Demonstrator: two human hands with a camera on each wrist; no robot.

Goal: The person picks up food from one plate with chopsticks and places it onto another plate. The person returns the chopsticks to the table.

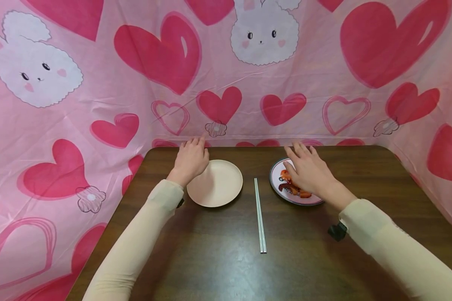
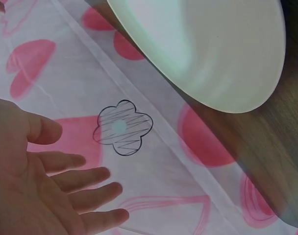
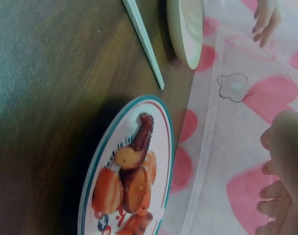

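My left hand [image 1: 191, 159] hovers by the upper left rim of a plain cream plate [image 1: 220, 184]; in the left wrist view its fingers [image 2: 90, 198] are spread and hold nothing. Over the right side of a blue-rimmed plate [image 1: 276, 187] is my right hand [image 1: 309, 170], with loosely extended fingers and nothing held. That plate bears several pieces of orange and dark red food [image 3: 134, 186], one like an octopus tentacle [image 3: 143, 132]; the hand hides part of them in the head view. Between the plates lies a pair of pale metal chopsticks [image 1: 260, 217], side by side.
Everything stands on a dark wooden table [image 1: 218, 259]. Behind it and along both sides hangs a pink cloth [image 1: 135, 92] with hearts and rabbits, close to the table's far edge.
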